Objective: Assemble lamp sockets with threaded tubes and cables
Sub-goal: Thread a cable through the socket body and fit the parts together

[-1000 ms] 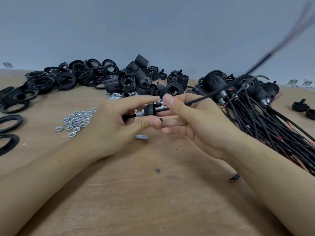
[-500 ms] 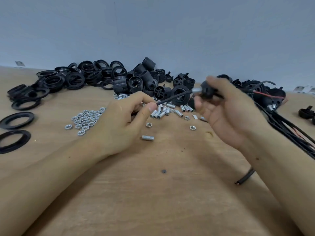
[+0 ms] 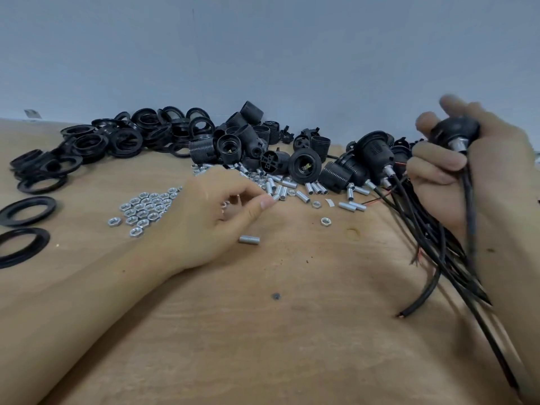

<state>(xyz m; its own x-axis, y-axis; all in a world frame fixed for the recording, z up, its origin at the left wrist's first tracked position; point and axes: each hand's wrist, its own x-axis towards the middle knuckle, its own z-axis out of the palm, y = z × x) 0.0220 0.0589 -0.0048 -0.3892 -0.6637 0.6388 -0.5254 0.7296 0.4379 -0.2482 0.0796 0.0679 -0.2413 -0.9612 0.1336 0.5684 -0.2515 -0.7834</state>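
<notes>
1. We see a wooden tabletop (image 3: 292, 346) against a plain grey wall (image 3: 263, 54).
2. Our right hand (image 3: 479, 173) grips a black socket (image 3: 455, 131) with its cable (image 3: 470, 206), raised at the right edge.
3. Our left hand (image 3: 204, 217), fingers loosely curled, holds nothing near the threaded tubes (image 3: 292, 190).

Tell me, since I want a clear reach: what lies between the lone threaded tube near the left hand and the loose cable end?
Only bare wooden table separates threaded tube and cable end in the head view.
</notes>
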